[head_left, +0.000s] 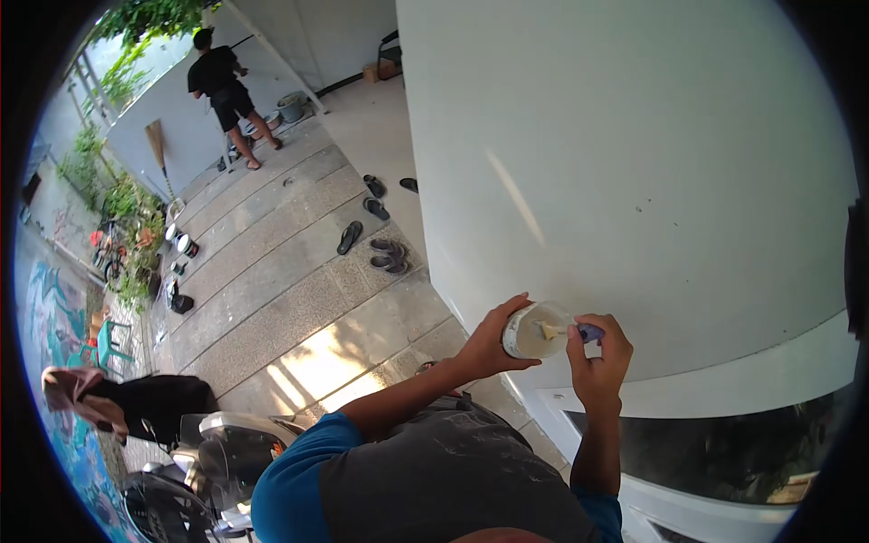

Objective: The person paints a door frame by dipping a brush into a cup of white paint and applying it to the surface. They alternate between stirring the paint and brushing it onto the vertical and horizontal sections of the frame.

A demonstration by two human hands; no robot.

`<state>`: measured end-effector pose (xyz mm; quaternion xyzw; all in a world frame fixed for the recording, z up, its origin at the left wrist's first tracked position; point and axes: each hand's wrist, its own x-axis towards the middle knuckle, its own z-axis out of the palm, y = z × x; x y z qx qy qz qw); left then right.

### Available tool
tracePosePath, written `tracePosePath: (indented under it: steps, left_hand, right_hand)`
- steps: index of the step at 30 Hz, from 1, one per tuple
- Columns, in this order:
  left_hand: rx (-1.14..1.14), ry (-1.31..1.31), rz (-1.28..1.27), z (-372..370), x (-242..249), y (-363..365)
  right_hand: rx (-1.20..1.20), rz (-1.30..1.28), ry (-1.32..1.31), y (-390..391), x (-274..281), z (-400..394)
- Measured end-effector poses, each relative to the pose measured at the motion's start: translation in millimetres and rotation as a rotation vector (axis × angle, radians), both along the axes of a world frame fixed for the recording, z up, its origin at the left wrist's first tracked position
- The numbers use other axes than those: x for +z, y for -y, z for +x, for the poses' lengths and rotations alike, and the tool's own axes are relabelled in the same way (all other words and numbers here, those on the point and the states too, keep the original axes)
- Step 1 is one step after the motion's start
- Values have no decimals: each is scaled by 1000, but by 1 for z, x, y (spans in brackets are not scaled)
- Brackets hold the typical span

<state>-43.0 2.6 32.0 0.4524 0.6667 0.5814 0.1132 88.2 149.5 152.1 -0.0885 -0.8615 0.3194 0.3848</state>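
Observation:
My left hand [490,344] is wrapped round the side of a small white tub [522,333], tilted so that its inside shows. Pale paint or paste seems to be in the tub. In my right hand [601,356] is the purple handle of a brush [590,333], pinched between thumb and fingers. The brush's pale head lies inside the tub, against the contents. Both hands are close together in front of a large white wall [634,199], which has a few small dark specks.
Sandals [349,237] lie on the paved floor [253,281]. A person in black [220,81] stands by the far wall. Paint buckets [187,245] and plants line the left side. A motorbike [226,462] and another person [136,403] are at lower left. A dark window [724,452] is below the wall.

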Motion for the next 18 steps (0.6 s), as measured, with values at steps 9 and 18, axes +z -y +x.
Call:
tracePosePath:
  steps: [9,18]
  left_hand:
    - [-94,38,73,-60,15,6]
    - [-264,12,55,-111,18,14]
  right_hand:
    - [-103,63,-67,24,12,-51]
    - [-222,-9,-84,54,12,-82]
